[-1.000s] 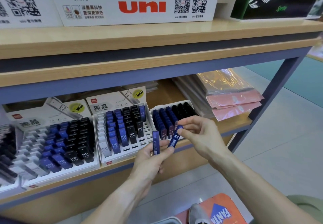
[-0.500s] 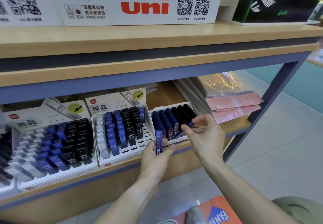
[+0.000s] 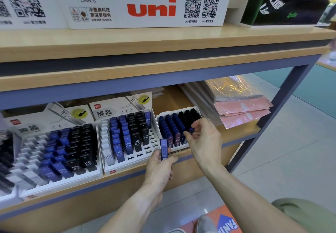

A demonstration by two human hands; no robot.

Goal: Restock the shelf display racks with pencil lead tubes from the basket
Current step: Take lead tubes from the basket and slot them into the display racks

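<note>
Here, a blue tube [image 3: 164,149] is held upright in the left hand [image 3: 160,167]. It is pinched between the thumb and the curled fingers, just in front of the shelf [image 3: 236,136] edge. The tube's top end sticks up above the hand, close to the front of the small rack [image 3: 179,129].

A second blue tube [image 3: 191,130] is pinched by the right hand [image 3: 203,142], between the thumb and the fingertips. Only its top end can be seen; the rest is hidden by the fingers. It is held at the front right corner of the small rack, beside the dark red tubes marked 0.3. It cannot be told if its lower end is already in a slot.

The small rack is packed with blue tubes on the left and black ones at the back right. To its left, a middle rack [image 3: 127,134] is seen, with white, blue and black tubes marked HB 0.5. Open slots are seen along its front right. Further left, a big rack [image 3: 52,151] is filled with the same kinds of tubes.

Pink packets [image 3: 241,109] are stacked on the shelf to the right of the racks. On the shelf above, a white box [image 3: 151,9] with red "uni" letters is set.
</note>
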